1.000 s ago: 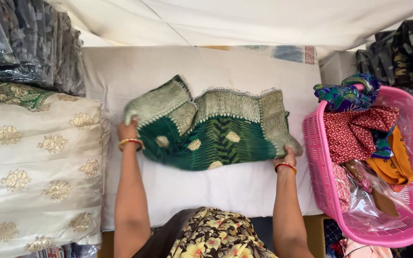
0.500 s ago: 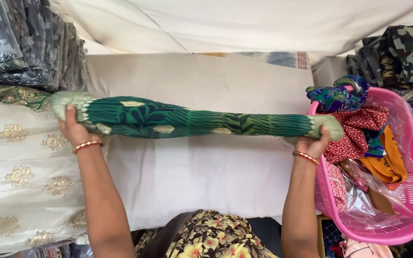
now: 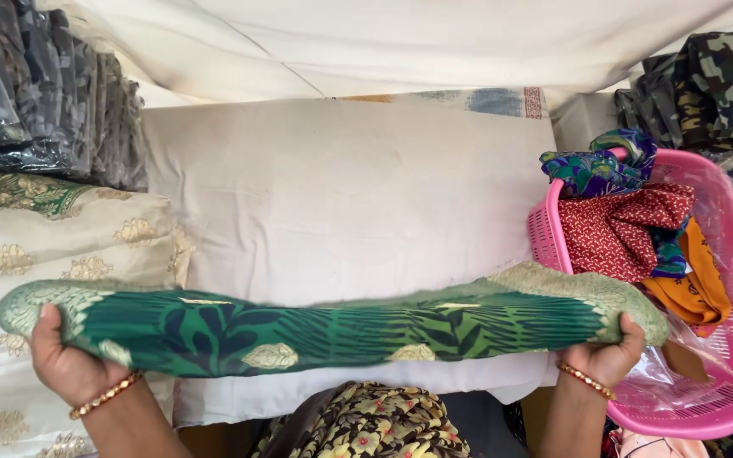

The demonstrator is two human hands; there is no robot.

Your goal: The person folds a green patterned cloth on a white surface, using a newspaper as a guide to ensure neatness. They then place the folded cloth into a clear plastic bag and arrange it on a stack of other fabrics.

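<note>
— What fills the view beyond the two grips?
— A wide white cloth-covered table (image 3: 341, 195), bare across its middle, reaching away from the hands.

— And out past the left grip?
— A stack of cream fabric with gold motifs (image 3: 53, 254) lies under and just beyond that hand; further off sit folded grey patterned fabrics (image 3: 44, 102).

— Past the right grip?
— A pink plastic basket (image 3: 723, 339), just beside that hand, holds a red dotted cloth (image 3: 621, 229), an orange cloth (image 3: 697, 280) and a blue-green printed cloth (image 3: 595, 165). Camouflage fabric (image 3: 714, 76) is piled well beyond it.

— What is held?
— A green leaf-patterned cloth (image 3: 332, 331), stretched into a long band between the two grips, above the near edge of the table.

— How do the hands stand?
— The left hand (image 3: 65, 360) is closed round one pale-bordered end, fingers curled over the fabric. The right hand (image 3: 608, 352) is closed on the other end, by the basket's rim. Each wrist wears a gold bangle.
</note>
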